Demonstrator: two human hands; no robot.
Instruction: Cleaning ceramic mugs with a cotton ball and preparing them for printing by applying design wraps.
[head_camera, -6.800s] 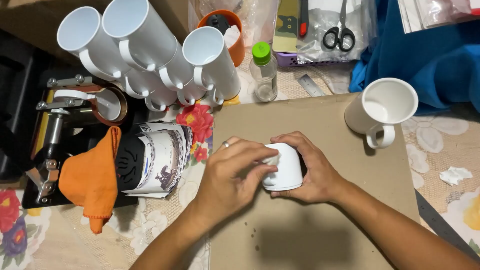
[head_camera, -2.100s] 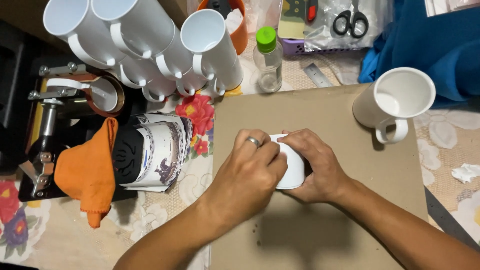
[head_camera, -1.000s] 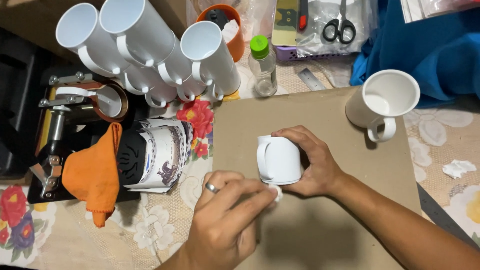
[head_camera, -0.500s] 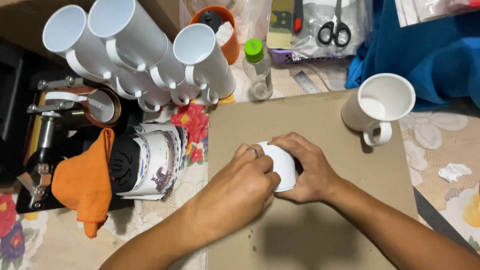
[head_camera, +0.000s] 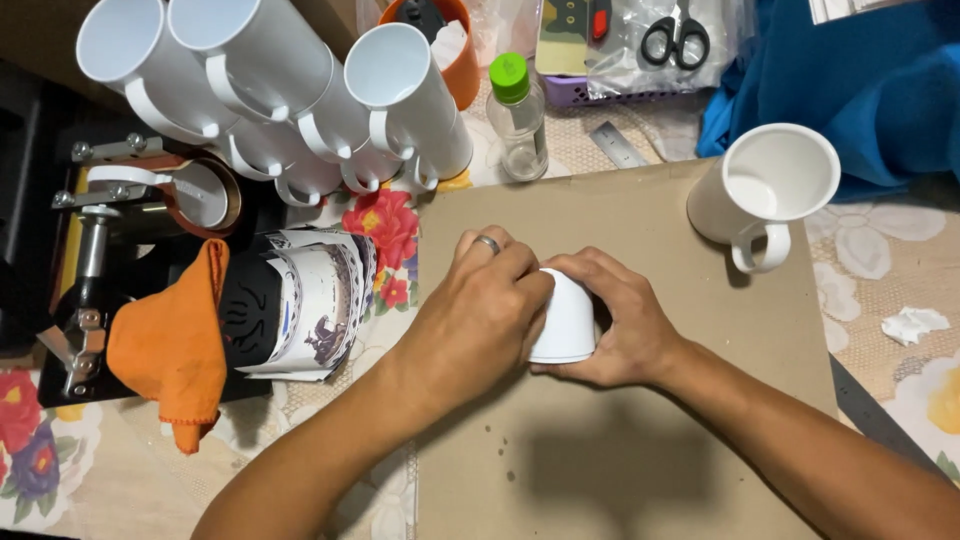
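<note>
Stack of white mugs (head_camera: 270, 90) top left of my view, w/ a mug press (head_camera: 150, 200) below it. Orange cloth (head_camera: 170, 340) draped there. Clear bottle w/ green cap (head_camera: 520, 120), scissors (head_camera: 675, 40), lone white mug (head_camera: 765, 190) on cardboard mat (head_camera: 620, 450).

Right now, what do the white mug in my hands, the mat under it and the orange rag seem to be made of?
The white mug, held by the left hand and right hand, looks like glazed ceramic: smooth, even white, though coated plastic or metal is possible. The mat looks like plain cardboard: flat, matte brown, cut edges. The orange rag looks like soft cloth: it drapes and folds.
</note>
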